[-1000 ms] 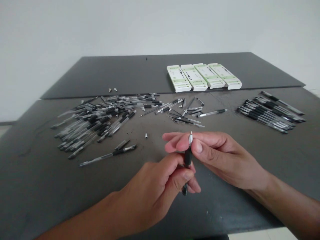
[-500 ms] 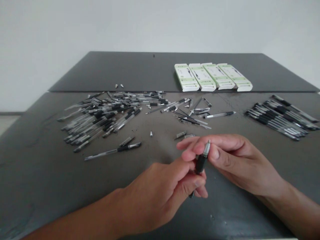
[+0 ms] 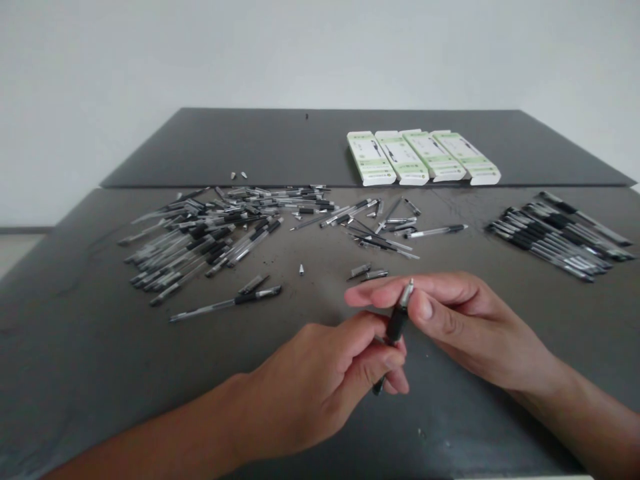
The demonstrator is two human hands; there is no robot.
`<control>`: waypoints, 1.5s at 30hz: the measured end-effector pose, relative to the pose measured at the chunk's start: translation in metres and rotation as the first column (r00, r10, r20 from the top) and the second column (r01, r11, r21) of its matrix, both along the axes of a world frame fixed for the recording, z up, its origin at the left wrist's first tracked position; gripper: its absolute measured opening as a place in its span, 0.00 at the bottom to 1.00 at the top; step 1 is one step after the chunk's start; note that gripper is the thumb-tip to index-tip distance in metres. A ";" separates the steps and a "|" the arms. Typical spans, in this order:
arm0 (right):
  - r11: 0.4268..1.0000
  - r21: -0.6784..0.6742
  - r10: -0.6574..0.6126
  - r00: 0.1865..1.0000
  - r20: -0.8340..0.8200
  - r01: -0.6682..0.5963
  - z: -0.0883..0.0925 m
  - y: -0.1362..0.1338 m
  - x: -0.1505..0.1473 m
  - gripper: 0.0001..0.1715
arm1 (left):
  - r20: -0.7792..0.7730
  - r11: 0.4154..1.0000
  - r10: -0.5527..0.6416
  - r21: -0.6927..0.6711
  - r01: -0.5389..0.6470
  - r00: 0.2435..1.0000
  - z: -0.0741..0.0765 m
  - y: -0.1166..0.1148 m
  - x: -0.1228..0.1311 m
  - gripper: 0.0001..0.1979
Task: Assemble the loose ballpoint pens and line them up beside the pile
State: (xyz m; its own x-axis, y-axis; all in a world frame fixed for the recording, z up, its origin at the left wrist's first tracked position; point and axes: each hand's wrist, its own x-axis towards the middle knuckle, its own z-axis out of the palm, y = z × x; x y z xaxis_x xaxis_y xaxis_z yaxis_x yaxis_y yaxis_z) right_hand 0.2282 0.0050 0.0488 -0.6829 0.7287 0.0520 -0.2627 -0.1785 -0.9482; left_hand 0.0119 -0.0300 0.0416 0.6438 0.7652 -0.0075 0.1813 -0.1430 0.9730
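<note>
At the left lies a loose pile of pens [image 3: 200, 243], with a single clear pen [image 3: 213, 307] in front of it and a small metal cone [image 3: 301, 270] just to the right, all unchanged on the table [image 3: 125, 373]. The left hand [image 3: 320, 383] grasps the held pen [image 3: 397, 325] between thumb and curled fingers, above the near part of the table. Two short dark caps [image 3: 367, 272] behind the hands, hidden a second ago, now show. The held pen leans rightward, where earlier it stood almost upright. Farther back lie green-and-white boxes [image 3: 413, 160]. The right hand [image 3: 465, 327] pinches the pen's silver tip [image 3: 407, 293] between thumb and forefinger; its fingers, bent before, now stretch out straighter. Rightmost, a row of pens [image 3: 555, 240] lies as before.
</note>
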 end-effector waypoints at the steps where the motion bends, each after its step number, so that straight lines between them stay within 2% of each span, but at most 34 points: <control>1: 1.000 0.009 -0.004 1.000 0.013 0.004 0.001 0.000 0.000 0.16 | -0.004 1.000 0.001 -0.006 -0.001 1.000 0.000 0.000 0.000 0.13; 8: 0.984 0.132 -0.134 0.986 0.103 0.120 0.005 0.004 -0.002 0.09 | -0.069 0.999 -0.033 -0.042 0.030 0.997 0.002 0.000 -0.002 0.12; 12: 0.986 0.057 -0.158 0.986 0.062 0.154 0.003 0.000 0.003 0.15 | -0.061 0.996 -0.025 -0.085 0.020 0.998 0.004 -0.001 -0.001 0.13; 15: 0.989 0.039 -0.145 0.985 0.097 0.141 0.004 -0.003 0.004 0.13 | -0.049 0.998 -0.020 -0.062 0.017 0.999 0.005 -0.001 -0.002 0.13; 20: 0.955 0.165 -0.273 0.948 0.163 0.247 0.010 -0.002 0.000 0.07 | -0.080 0.999 -0.023 -0.030 0.021 0.996 0.006 0.001 -0.005 0.11; 25: 0.934 0.235 -0.316 0.928 0.198 0.268 0.010 0.002 0.000 0.04 | -0.106 0.999 -0.033 0.001 0.033 0.994 0.004 0.001 -0.005 0.10; 27: 0.931 0.219 -0.330 0.928 0.171 0.291 0.006 0.003 0.004 0.09 | -0.078 0.999 -0.032 -0.026 0.030 0.996 0.004 0.000 -0.004 0.11; 30: 0.944 0.159 -0.310 0.943 0.123 0.290 0.001 0.002 0.008 0.21 | -0.043 0.998 -0.012 -0.067 0.009 0.999 0.004 0.000 -0.003 0.13; 31: 0.946 0.145 -0.308 0.943 0.125 0.289 0.000 0.001 0.008 0.21 | -0.035 0.998 -0.004 -0.067 0.002 0.999 0.004 0.000 -0.002 0.13; 35: 0.930 0.143 -0.362 0.912 0.194 0.339 0.002 -0.002 0.003 0.05 | -0.023 0.999 -0.006 -0.052 0.005 1.000 0.001 0.000 -0.002 0.13; 41: 0.932 0.192 -0.351 0.900 0.259 0.308 0.012 -0.001 -0.003 0.04 | -0.088 0.999 -0.012 -0.031 0.010 0.996 0.002 0.001 -0.006 0.10; 45: 0.915 0.276 -0.366 0.892 0.267 0.293 0.015 -0.002 0.000 0.04 | -0.105 0.999 -0.011 -0.036 0.008 0.994 0.002 0.002 -0.007 0.10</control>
State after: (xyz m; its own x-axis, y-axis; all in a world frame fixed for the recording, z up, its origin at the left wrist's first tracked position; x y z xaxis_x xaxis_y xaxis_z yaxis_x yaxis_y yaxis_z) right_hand 0.2277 0.0031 0.0635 -0.4132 0.9081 0.0672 0.0410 0.0922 -0.9949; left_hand 0.0052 -0.0284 0.0440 0.6453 0.7570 -0.1030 0.2819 -0.1107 0.9530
